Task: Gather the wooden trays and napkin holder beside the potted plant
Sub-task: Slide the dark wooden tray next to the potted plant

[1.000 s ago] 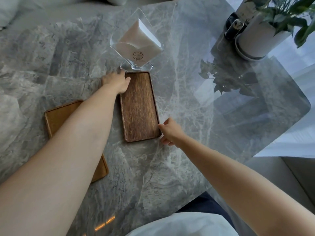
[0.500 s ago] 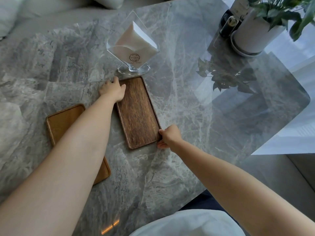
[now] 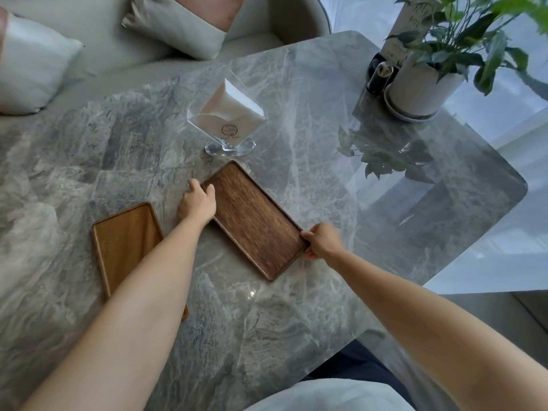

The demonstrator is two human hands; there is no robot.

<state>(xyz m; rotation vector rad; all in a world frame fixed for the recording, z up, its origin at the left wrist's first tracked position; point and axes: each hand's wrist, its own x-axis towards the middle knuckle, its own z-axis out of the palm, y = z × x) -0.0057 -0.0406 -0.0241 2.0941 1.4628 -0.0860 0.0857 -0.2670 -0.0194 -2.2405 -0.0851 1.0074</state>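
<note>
A dark wooden tray (image 3: pixel 255 223) lies angled on the grey marble table (image 3: pixel 296 307). My left hand (image 3: pixel 198 203) grips its far left corner and my right hand (image 3: pixel 321 241) grips its near right edge. A lighter wooden tray (image 3: pixel 126 241) rests to the left, partly hidden under my left forearm. A clear napkin holder (image 3: pixel 229 126) with white napkins stands just beyond the dark tray. The potted plant (image 3: pixel 421 84) in a white pot sits at the far right corner.
A dark bottle (image 3: pixel 381 74) and a card stand behind the pot. Cushions (image 3: pixel 178 25) lie on a bench beyond the table. The table's right edge and rounded corner are near the plant.
The dark tray has been turned so its near end swings right, with both hands closed on its edges. The view has pulled back and shifted down.
</note>
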